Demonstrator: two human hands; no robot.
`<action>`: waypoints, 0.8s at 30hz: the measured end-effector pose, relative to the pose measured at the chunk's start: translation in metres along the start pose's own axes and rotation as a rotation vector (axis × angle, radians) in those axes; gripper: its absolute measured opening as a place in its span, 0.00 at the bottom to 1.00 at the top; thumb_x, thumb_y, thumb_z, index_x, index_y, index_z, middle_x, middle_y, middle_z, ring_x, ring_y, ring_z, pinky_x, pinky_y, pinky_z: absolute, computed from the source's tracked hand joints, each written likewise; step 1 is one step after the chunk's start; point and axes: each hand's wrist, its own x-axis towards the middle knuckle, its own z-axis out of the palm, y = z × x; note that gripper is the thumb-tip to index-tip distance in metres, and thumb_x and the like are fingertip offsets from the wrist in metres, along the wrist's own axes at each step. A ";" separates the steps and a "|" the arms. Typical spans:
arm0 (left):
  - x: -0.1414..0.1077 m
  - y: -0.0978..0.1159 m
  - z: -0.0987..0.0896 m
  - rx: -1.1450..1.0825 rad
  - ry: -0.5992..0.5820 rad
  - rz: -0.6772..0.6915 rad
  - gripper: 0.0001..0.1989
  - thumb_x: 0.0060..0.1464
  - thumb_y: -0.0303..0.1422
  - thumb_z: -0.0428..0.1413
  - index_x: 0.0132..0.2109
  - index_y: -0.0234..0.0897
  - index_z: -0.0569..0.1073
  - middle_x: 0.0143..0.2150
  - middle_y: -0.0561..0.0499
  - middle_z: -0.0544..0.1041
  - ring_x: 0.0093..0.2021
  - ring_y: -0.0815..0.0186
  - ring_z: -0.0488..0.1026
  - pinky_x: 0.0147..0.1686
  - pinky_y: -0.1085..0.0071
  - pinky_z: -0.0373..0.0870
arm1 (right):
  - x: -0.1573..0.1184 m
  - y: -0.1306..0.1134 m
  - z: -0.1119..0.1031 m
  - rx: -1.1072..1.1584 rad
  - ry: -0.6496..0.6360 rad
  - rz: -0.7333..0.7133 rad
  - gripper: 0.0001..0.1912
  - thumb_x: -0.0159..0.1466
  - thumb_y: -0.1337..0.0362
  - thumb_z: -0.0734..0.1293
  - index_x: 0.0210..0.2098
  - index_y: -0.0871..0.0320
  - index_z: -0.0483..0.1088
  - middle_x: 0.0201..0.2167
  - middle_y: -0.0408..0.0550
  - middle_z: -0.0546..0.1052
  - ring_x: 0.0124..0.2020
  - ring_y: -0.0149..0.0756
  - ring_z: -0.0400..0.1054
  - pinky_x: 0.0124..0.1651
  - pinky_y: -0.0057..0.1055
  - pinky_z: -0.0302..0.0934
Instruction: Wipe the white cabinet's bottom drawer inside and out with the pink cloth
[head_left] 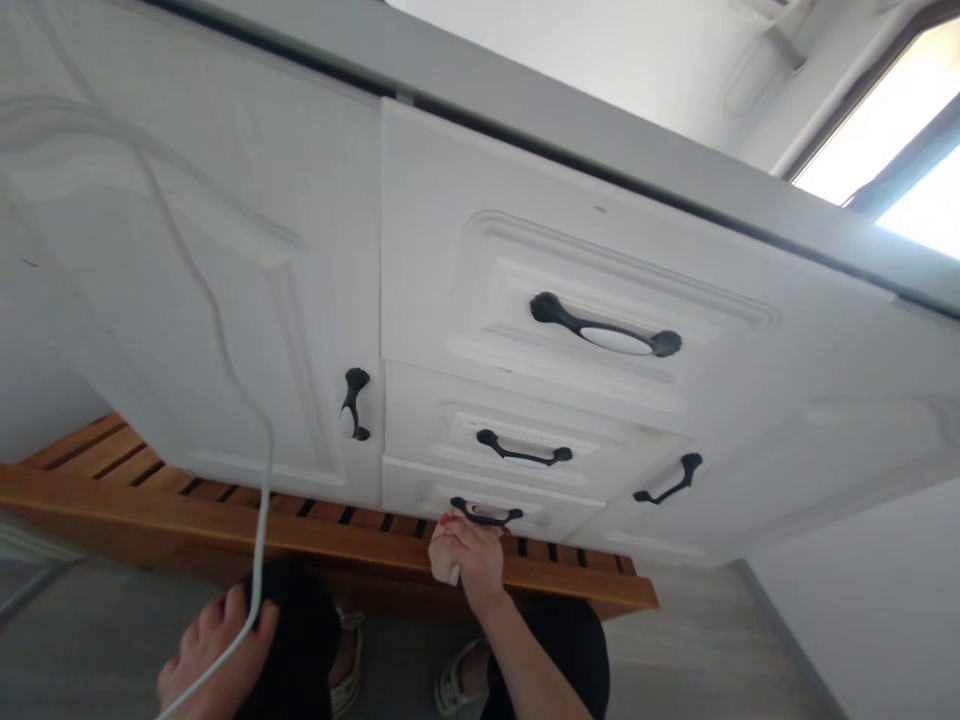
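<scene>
My right hand (480, 570) reaches down to the bottom drawer (559, 518) of a white cabinet. Its fingers are closed round a crumpled pale cloth (442, 556), just under and against the drawer's dark handle (491, 518). Whether the fingers also grip that handle I cannot make out. At the lower left, my left hand (217, 650) rests on my dark-clothed knee (292, 620), fingers stretched out, holding nothing. A white cable (262, 520) hangs in front of it.
Above are a middle drawer handle (525, 452) and a top drawer handle (607, 328). Side doors carry a left handle (354, 405) and a right handle (670, 483). A slatted wooden bench (337, 540) stands along the cabinet's base. A window (892, 120) is at upper right.
</scene>
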 end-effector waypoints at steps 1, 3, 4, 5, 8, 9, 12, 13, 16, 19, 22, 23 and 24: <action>0.000 -0.001 0.001 0.016 0.017 -0.012 0.23 0.58 0.44 0.44 0.54 0.39 0.71 0.50 0.38 0.74 0.53 0.42 0.72 0.47 0.49 0.68 | -0.002 0.005 -0.004 -0.001 0.004 -0.009 0.12 0.70 0.71 0.64 0.37 0.52 0.79 0.43 0.39 0.83 0.46 0.31 0.76 0.48 0.29 0.67; 0.000 -0.003 0.003 0.040 0.043 -0.061 0.25 0.59 0.45 0.42 0.55 0.37 0.70 0.51 0.38 0.74 0.52 0.45 0.72 0.46 0.53 0.69 | -0.011 0.018 -0.016 -0.012 0.020 -0.003 0.12 0.69 0.71 0.65 0.35 0.51 0.78 0.42 0.39 0.83 0.43 0.32 0.76 0.47 0.31 0.66; 0.000 -0.003 0.004 0.045 0.043 -0.074 0.26 0.60 0.46 0.41 0.56 0.36 0.69 0.52 0.37 0.74 0.52 0.45 0.72 0.45 0.54 0.69 | -0.016 0.024 -0.023 -0.021 0.027 0.012 0.11 0.69 0.70 0.65 0.35 0.51 0.78 0.42 0.39 0.84 0.43 0.33 0.76 0.48 0.32 0.66; 0.001 -0.003 0.004 0.048 0.038 -0.084 0.27 0.61 0.47 0.40 0.56 0.36 0.68 0.53 0.36 0.74 0.52 0.45 0.73 0.44 0.54 0.69 | -0.022 0.030 -0.030 -0.031 0.030 0.031 0.11 0.69 0.70 0.65 0.35 0.51 0.78 0.42 0.39 0.83 0.43 0.34 0.75 0.49 0.33 0.65; 0.003 -0.001 0.004 0.057 0.011 -0.116 0.29 0.62 0.51 0.36 0.55 0.36 0.68 0.54 0.36 0.73 0.53 0.44 0.73 0.44 0.54 0.69 | -0.035 0.045 -0.052 -0.063 0.026 0.091 0.13 0.70 0.71 0.64 0.35 0.51 0.77 0.43 0.39 0.83 0.44 0.35 0.74 0.48 0.34 0.63; 0.003 -0.001 0.004 0.060 0.001 -0.117 0.30 0.62 0.52 0.34 0.55 0.36 0.68 0.54 0.36 0.73 0.53 0.43 0.73 0.44 0.53 0.69 | -0.038 0.049 -0.059 -0.075 0.025 0.115 0.13 0.70 0.71 0.63 0.35 0.51 0.77 0.42 0.39 0.83 0.44 0.35 0.74 0.47 0.35 0.62; 0.004 -0.001 0.007 0.061 -0.009 -0.115 0.32 0.63 0.53 0.31 0.55 0.37 0.66 0.53 0.37 0.73 0.53 0.44 0.73 0.45 0.53 0.69 | -0.042 0.061 -0.079 -0.111 0.027 0.170 0.15 0.70 0.72 0.62 0.32 0.51 0.76 0.38 0.41 0.82 0.42 0.37 0.73 0.45 0.36 0.60; 0.004 -0.002 0.008 0.059 -0.007 -0.112 0.32 0.63 0.53 0.31 0.56 0.37 0.66 0.54 0.37 0.73 0.53 0.44 0.73 0.45 0.53 0.69 | -0.042 0.065 -0.085 -0.118 0.025 0.176 0.16 0.70 0.72 0.62 0.31 0.51 0.76 0.38 0.41 0.82 0.41 0.37 0.73 0.45 0.36 0.59; 0.005 -0.006 0.013 0.060 0.006 -0.109 0.31 0.63 0.52 0.33 0.56 0.37 0.66 0.53 0.37 0.74 0.53 0.43 0.73 0.43 0.54 0.68 | -0.038 0.070 -0.104 -0.127 0.011 0.175 0.16 0.70 0.73 0.62 0.32 0.51 0.76 0.40 0.40 0.82 0.43 0.36 0.73 0.47 0.35 0.59; 0.004 -0.007 0.014 0.059 0.019 -0.101 0.30 0.63 0.52 0.34 0.56 0.37 0.67 0.52 0.38 0.74 0.52 0.43 0.73 0.44 0.54 0.68 | -0.031 0.072 -0.120 -0.156 0.069 0.185 0.13 0.71 0.70 0.62 0.40 0.51 0.78 0.47 0.44 0.81 0.49 0.39 0.71 0.52 0.37 0.59; 0.002 -0.003 0.009 0.058 0.007 -0.087 0.29 0.63 0.51 0.35 0.56 0.38 0.66 0.53 0.38 0.75 0.53 0.43 0.73 0.45 0.53 0.68 | -0.030 0.075 -0.126 -0.176 0.111 0.212 0.12 0.70 0.69 0.63 0.45 0.51 0.78 0.53 0.47 0.79 0.53 0.42 0.69 0.56 0.41 0.59; 0.001 -0.001 0.007 0.063 0.005 -0.094 0.29 0.63 0.51 0.35 0.56 0.38 0.66 0.53 0.38 0.74 0.53 0.43 0.73 0.45 0.53 0.68 | -0.032 0.077 -0.124 -0.178 0.086 0.233 0.12 0.69 0.69 0.64 0.44 0.51 0.78 0.53 0.47 0.79 0.53 0.43 0.69 0.56 0.42 0.59; 0.001 0.000 0.005 0.066 0.002 -0.103 0.29 0.63 0.51 0.34 0.56 0.38 0.66 0.53 0.38 0.74 0.53 0.43 0.73 0.45 0.53 0.68 | -0.036 0.078 -0.119 -0.179 0.048 0.261 0.12 0.68 0.70 0.64 0.43 0.50 0.79 0.52 0.47 0.79 0.53 0.44 0.69 0.55 0.42 0.60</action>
